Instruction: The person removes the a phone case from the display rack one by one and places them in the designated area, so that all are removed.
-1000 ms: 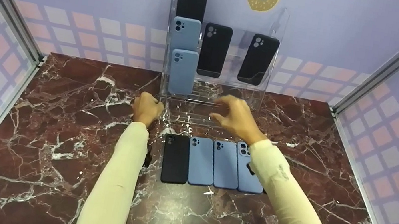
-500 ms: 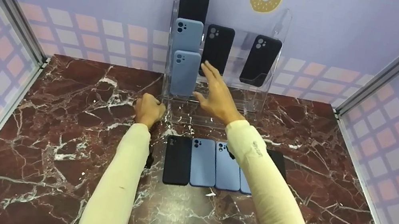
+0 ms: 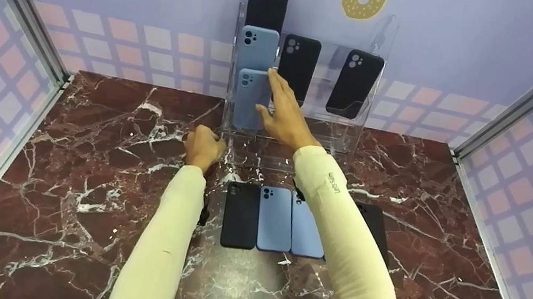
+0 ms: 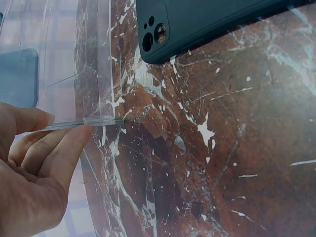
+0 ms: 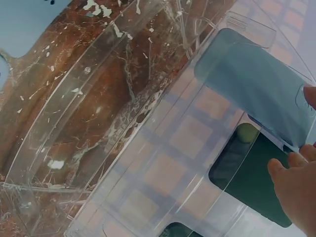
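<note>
Looks like the seating/straightening step rn imo: lower blue case (image 3: 249, 98) is propped in the clear rack (image 4: 106, 120), bottom of the left column, overlapping the upper blue case (image 3: 257, 51). R hand (image 3: 287, 115) is at its right edge, fingers pretty straight, thumb apart; can't tell if it's actually pinching. L hand (image 3: 204, 145) has the rack's side panel pinched btwn thumb + fingers. Next move prob = square the case up, ease off w/o knocking it, then grab another from the flat row of cases (image 3: 275, 224) on the marble.
</note>
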The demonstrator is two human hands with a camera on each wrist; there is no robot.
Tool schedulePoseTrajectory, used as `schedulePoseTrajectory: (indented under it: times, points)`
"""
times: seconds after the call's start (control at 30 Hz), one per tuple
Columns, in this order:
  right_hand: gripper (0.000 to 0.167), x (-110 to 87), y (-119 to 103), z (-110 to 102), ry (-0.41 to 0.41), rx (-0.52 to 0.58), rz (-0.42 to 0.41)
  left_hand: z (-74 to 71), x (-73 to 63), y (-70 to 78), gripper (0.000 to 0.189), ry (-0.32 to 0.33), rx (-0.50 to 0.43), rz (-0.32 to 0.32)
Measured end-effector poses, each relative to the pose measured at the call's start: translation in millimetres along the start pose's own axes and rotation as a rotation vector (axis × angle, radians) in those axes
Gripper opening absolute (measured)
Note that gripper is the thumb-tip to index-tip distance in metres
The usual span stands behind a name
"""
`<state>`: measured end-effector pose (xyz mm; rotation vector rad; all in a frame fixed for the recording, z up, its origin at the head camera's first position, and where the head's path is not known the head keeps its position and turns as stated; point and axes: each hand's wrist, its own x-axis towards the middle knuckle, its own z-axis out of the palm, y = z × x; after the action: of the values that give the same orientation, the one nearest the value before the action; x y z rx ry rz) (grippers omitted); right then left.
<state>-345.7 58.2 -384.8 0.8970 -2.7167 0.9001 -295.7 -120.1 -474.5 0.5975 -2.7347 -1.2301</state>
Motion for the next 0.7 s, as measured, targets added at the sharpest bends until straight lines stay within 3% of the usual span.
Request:
schedulePoseTrajectory:
  times: [0.33, 0.57, 0.7]
  points:
    - [0.038, 3.2, 2, 9, 0.263, 0.086, -0.088, -0.5, -0.4, 0.7, 0.024, 0.002, -0.005, 0.015]
    - [0.019, 3.2, 2, 17, 0.461, 0.215, -0.024, 1.1, 0.1, -1.3, 0.023, 0.010, -0.002, 0.024]
    - [0.012, 3.2, 1, 18, 0.527, 0.234, -0.009, 0.8, 0.3, -1.3, 0.024, 0.007, -0.010, 0.009]
